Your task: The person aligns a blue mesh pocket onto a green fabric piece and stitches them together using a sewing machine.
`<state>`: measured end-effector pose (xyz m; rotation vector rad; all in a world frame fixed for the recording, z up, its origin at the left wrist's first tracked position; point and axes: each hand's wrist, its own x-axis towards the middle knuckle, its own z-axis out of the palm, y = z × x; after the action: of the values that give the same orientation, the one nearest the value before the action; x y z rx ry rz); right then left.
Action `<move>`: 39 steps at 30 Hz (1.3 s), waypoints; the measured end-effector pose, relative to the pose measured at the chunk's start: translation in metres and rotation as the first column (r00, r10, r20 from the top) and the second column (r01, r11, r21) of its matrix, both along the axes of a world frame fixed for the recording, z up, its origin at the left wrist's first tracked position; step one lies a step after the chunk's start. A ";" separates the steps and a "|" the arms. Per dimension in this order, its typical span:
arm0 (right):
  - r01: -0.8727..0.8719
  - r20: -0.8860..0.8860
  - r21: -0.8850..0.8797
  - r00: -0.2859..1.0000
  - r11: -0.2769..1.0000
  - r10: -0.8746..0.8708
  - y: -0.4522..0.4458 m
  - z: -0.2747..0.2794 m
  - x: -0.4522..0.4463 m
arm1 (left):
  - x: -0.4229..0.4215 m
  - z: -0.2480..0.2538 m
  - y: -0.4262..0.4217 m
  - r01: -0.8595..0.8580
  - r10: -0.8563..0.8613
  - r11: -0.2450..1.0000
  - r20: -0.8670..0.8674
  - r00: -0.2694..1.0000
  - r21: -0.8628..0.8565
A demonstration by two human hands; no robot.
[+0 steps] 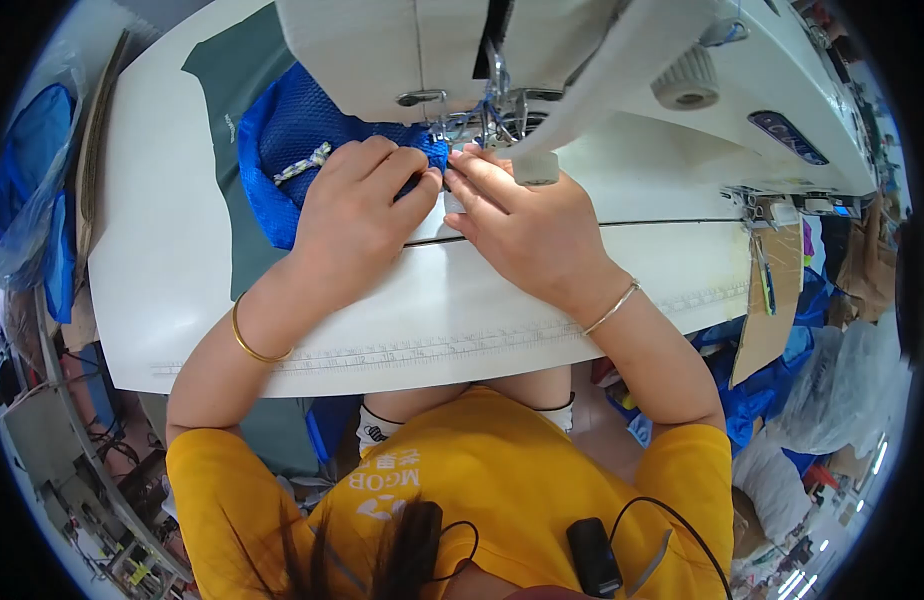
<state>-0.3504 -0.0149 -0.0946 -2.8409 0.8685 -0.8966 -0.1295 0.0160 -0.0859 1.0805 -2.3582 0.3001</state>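
Dark strands of hair [390, 565] hang closest to me, over my yellow shirt [522, 470] and a small black clip-on device [594, 555]. Beyond them my forearms reach across the white worktop [162, 200] to the sewing machine [362, 60].

My left hand [357, 205] is curled, its thumb and forefinger drawn together on the near edge of the blue mesh piece [282, 115], its other fingers bent over the cloth. My right hand [532, 235] comes in from the other side, fingers stretched and close together, their tips at the cloth's right edge; I cannot tell whether they grip it or only lie against it.

That blue mesh piece sits mostly left of the needle area, its right end beside the machine's metal presser parts [492, 115], partly hidden by my fingers. It rests over a dark green cloth [232, 75], with a patterned cord [302, 165] lying across it.

I judge the mesh light and limp, nothing fragile, with enough texture for fingertips to hold. Its smooth, shiny band [267, 205] looks more slippery and a little firmer, and likely to slide against the cloth underneath. Being so soft, it probably puckers if tugged from far off, so the best hold seems a flat pinch on the edge close to the metal, with fingertips clear of the needle. Cord and loose mesh look apt to snag or fold under.
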 end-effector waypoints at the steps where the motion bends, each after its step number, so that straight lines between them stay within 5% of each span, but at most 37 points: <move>1: 0.004 -0.008 0.005 1.000 1.000 -0.004 0.000 0.000 0.000 | -0.001 0.000 0.000 -0.002 0.002 1.000 0.003 1.000 0.000; 11: -0.003 0.027 -0.006 1.000 1.000 0.003 -0.007 -0.002 -0.001 | -0.002 0.001 -0.006 -0.026 0.026 0.999 0.028 0.999 -0.024; 13: 0.051 -0.176 0.009 0.983 0.999 -0.048 -0.008 -0.002 -0.005 | -0.002 0.001 -0.006 -0.027 0.027 0.999 0.025 0.999 -0.030; 19: 0.042 -0.057 -0.016 0.997 0.999 -0.043 -0.009 -0.007 -0.001 | -0.001 0.000 -0.007 -0.044 0.046 0.998 0.043 0.998 -0.047; 37: 0.020 -0.053 0.031 0.998 0.999 -0.018 -0.010 -0.002 -0.001 | 0.003 -0.003 -0.012 -0.011 0.013 0.998 0.031 0.999 -0.062; 39: 0.017 -0.051 0.031 0.999 0.999 -0.015 -0.010 -0.002 0.000 | 0.004 -0.003 -0.010 -0.048 0.046 0.998 0.045 0.998 0.038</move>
<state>-0.3508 -0.0248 -0.0966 -2.8449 0.9041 -0.8085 -0.1254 0.0060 -0.0886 1.1603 -2.3894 0.2984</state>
